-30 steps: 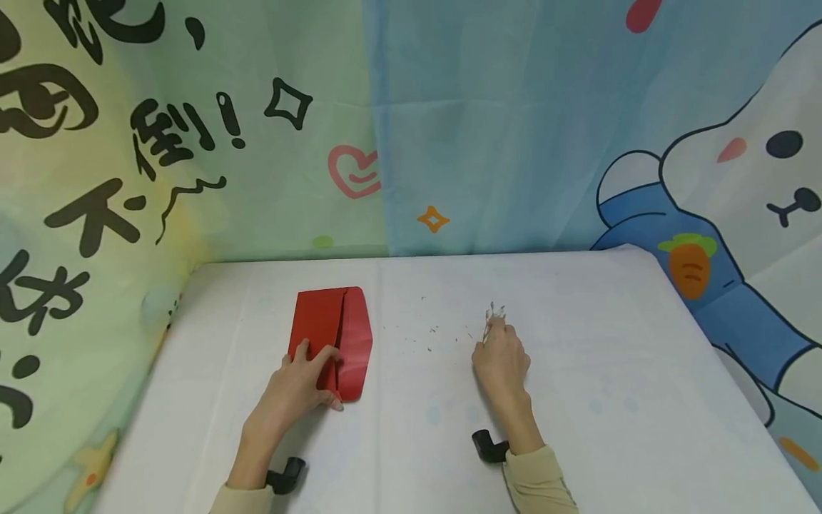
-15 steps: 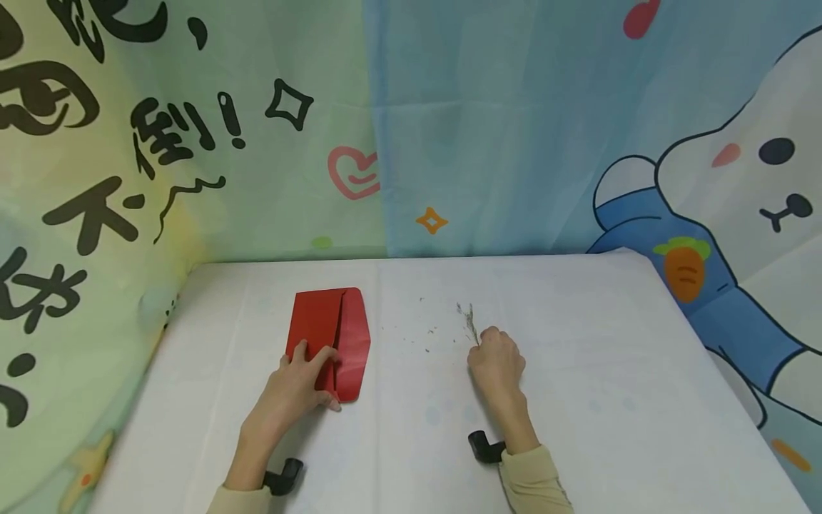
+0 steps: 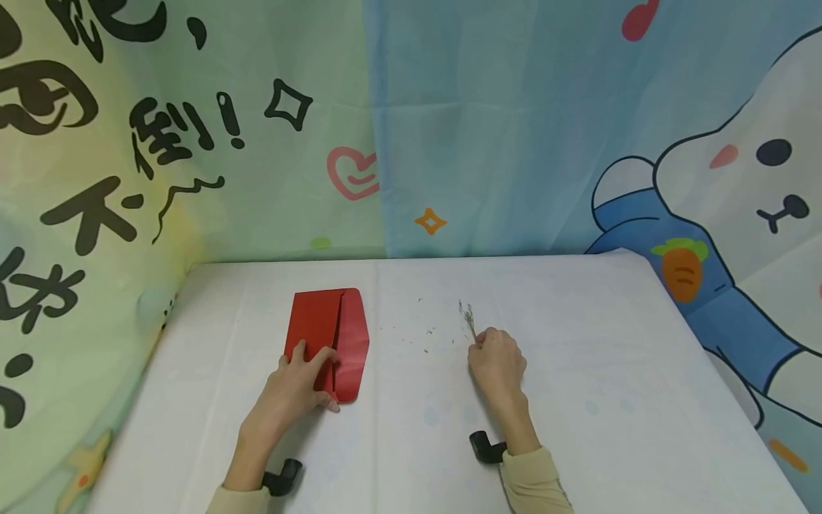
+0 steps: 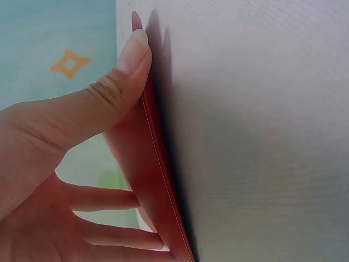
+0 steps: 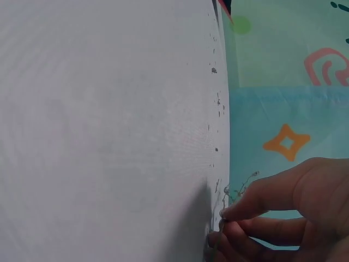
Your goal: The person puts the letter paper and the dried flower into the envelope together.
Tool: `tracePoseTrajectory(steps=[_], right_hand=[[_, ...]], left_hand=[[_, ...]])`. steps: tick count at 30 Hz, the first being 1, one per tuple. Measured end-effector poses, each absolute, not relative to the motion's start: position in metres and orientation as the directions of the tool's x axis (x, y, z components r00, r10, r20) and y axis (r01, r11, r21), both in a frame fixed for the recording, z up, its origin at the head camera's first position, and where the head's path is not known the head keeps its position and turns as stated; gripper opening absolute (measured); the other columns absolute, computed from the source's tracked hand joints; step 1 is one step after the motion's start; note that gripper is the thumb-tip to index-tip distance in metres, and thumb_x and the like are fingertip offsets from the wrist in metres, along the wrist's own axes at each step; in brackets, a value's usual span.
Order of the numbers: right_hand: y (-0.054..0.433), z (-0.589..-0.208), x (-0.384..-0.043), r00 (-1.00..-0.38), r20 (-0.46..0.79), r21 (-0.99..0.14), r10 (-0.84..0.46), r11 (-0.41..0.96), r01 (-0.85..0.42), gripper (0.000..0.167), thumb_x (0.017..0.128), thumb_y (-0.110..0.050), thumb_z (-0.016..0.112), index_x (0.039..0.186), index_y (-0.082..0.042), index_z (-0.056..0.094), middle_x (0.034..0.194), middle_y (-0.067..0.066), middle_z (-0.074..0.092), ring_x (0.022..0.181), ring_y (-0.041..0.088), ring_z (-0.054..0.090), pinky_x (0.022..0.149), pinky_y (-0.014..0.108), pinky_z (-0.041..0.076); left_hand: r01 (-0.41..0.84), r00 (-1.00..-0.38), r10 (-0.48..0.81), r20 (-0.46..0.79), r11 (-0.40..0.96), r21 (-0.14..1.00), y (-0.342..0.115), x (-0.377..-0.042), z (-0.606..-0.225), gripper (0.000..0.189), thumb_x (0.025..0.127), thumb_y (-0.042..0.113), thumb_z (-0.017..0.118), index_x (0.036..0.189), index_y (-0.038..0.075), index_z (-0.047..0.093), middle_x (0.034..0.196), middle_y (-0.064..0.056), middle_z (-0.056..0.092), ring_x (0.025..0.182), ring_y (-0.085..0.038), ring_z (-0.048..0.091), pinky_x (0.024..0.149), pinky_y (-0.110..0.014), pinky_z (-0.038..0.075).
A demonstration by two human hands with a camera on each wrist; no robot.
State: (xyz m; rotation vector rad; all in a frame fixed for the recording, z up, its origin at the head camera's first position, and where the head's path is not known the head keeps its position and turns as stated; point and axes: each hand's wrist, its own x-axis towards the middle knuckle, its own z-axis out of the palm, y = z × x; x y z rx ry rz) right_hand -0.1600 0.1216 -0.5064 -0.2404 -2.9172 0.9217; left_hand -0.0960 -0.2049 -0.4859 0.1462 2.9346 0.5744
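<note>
A red paper envelope point(image 3: 352, 341) lies on the white table in the head view, its lighter flap to the right with a dark gap along it. My left hand point(image 3: 290, 389) rests over the lower part with fingers spread. In the left wrist view the thumb point(image 4: 106, 101) lies along the envelope's near edge, and the other fingers reach straight across its face. To the right, my right hand point(image 3: 497, 364) pinches a thin dried sprig point(image 3: 469, 318) by its stem, tips pointing away. In the right wrist view, thumb and forefinger meet on the stem, close beside the table surface.
Small dry crumbs point(image 3: 429, 331) are scattered on the white table point(image 3: 411, 442) between the envelope and the sprig. A printed cloth backdrop point(image 3: 501, 143) hangs behind the table and along its left side. Black wrist-camera mounts point(image 3: 488, 448) sit by both wrists.
The right hand has drawn back slightly toward the person, and the sprig has swung from upright to leaning left. The left hand and envelope stay in place.
</note>
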Motion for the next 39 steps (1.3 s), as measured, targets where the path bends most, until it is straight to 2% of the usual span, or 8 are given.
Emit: tracePoseTrajectory(steps=[7,12,19,26,31,39], right_hand=[[0.121,-0.503,-0.160,-0.988,0.015,-0.593,0.153,0.797,0.115,0.024,0.091,-0.003,0.056,0.107,0.003,0.074,0.100,0.019,0.075,0.089,0.039,0.071,0.072,0.056,0.055],[0.120,-0.501,-0.160,-0.991,-0.029,-0.637,0.134,0.761,0.122,0.023,0.091,-0.003,0.058,0.107,0.002,0.074,0.093,0.016,0.074,0.081,0.032,0.070,0.066,0.046,0.054],[0.118,-0.500,-0.161,-0.988,-0.064,-0.674,0.138,0.724,0.145,0.021,0.092,-0.006,0.061,0.106,-0.001,0.075,0.091,0.013,0.074,0.083,0.030,0.070,0.066,0.040,0.052],[0.115,-0.499,-0.161,-0.989,-0.094,-0.719,0.115,0.679,0.147,0.021,0.091,-0.009,0.063,0.107,-0.004,0.076,0.087,0.008,0.073,0.078,0.023,0.066,0.063,0.030,0.047],[0.112,-0.500,-0.161,-0.993,-0.088,-0.762,0.085,0.636,0.122,0.020,0.090,-0.005,0.066,0.106,-0.002,0.076,0.087,0.010,0.074,0.074,0.021,0.068,0.065,0.029,0.051],[0.104,-0.500,-0.159,-0.991,-0.114,-0.848,0.063,0.513,0.130,0.019,0.091,0.001,0.063,0.107,0.004,0.073,0.085,0.016,0.072,0.060,0.019,0.070,0.056,0.027,0.058]], left_hand=[[0.071,-0.985,0.124,-0.119,0.923,0.379,-0.205,-0.096,-0.486,0.074,0.065,0.034,0.097,0.127,0.021,0.058,0.139,-0.036,0.047,0.106,-0.053,0.055,0.073,-0.055,0.058],[0.080,-0.985,0.132,-0.114,0.921,0.381,-0.206,-0.096,-0.486,0.074,0.065,0.034,0.097,0.127,0.021,0.058,0.140,-0.037,0.046,0.106,-0.055,0.055,0.073,-0.056,0.058],[0.085,-0.985,0.136,-0.109,0.920,0.383,-0.206,-0.096,-0.486,0.074,0.066,0.034,0.097,0.127,0.021,0.057,0.140,-0.037,0.046,0.107,-0.056,0.055,0.073,-0.057,0.058],[0.084,-0.985,0.135,-0.107,0.918,0.387,-0.206,-0.096,-0.485,0.074,0.066,0.034,0.097,0.127,0.021,0.057,0.141,-0.037,0.046,0.106,-0.055,0.055,0.071,-0.056,0.057],[0.078,-0.985,0.130,-0.111,0.919,0.386,-0.206,-0.095,-0.485,0.073,0.066,0.034,0.097,0.127,0.021,0.058,0.139,-0.036,0.046,0.104,-0.053,0.055,0.071,-0.055,0.057],[0.080,-0.985,0.131,-0.111,0.922,0.378,-0.205,-0.095,-0.486,0.073,0.066,0.034,0.097,0.127,0.021,0.058,0.140,-0.036,0.046,0.106,-0.054,0.055,0.072,-0.056,0.058]])
